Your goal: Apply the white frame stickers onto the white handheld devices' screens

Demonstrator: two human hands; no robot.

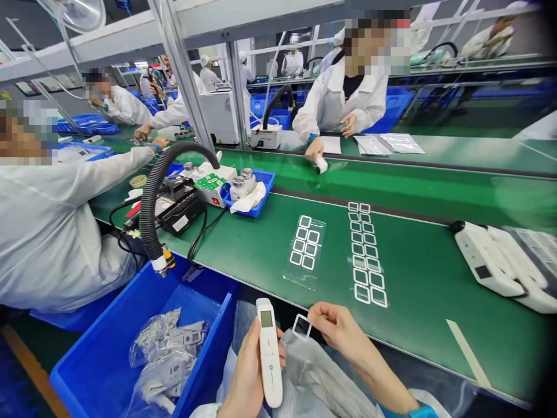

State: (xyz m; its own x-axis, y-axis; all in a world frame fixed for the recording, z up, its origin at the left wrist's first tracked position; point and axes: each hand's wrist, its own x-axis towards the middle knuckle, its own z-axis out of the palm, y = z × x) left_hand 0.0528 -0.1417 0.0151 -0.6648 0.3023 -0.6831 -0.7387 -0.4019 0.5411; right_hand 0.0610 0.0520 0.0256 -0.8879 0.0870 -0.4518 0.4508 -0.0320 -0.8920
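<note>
My left hand point(249, 371) is wrapped round a white handheld device point(270, 354), which stands nearly upright with its small grey screen near the top. To its right, my right hand point(337, 328) pinches the edge of a square white-rimmed frame point(301, 327) with a see-through middle. The frame and the device are apart. Beyond my hands, on the green table point(418, 273), lie a clear sheet with several similar frames point(307, 249) and a longer two-column strip of them point(366, 255).
A blue bin point(91, 342) with bagged parts stands at the lower left, below a black hose point(148, 203). Behind are a blue tray point(267, 188) with jars and a person's hand point(314, 150). White devices point(500, 255) lie at right; a person's sleeve point(117, 168) reaches in at left.
</note>
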